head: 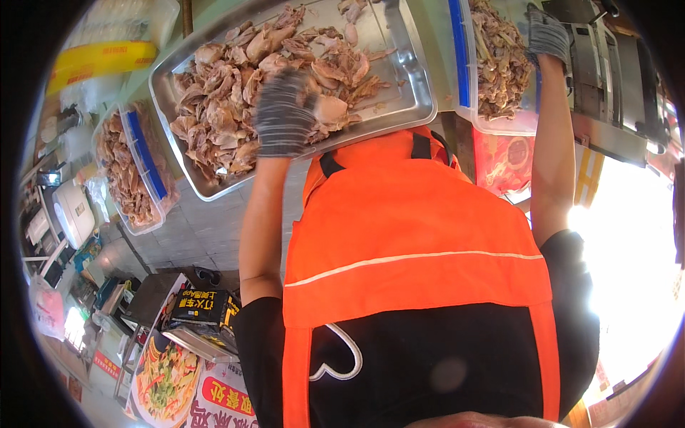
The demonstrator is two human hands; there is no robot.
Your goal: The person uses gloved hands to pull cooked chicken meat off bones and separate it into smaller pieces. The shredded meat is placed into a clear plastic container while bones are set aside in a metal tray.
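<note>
My left hand (286, 115), in a grey knitted glove and blurred, is over cooked chicken pieces (219, 101) heaped in a large steel tray (423, 96). Its fingers are beside a pale, smooth piece of chicken (330, 109); whether they grip anything cannot be told. At the upper right, my right hand (547, 37), gloved alike, reaches to the right side of a clear plastic container (495, 125) with a blue strip. Picked-over bones and scraps (497, 64) fill much of this container. The right fingertips seem bent, but their hold is unclear.
Left of the tray stands another clear container (155, 216) of meat pieces with a blue strip. Metal equipment (594, 69) flanks the right-hand container. A red printed bag or box (503, 160) is below it. A black printed box (200, 307) sits at the lower left.
</note>
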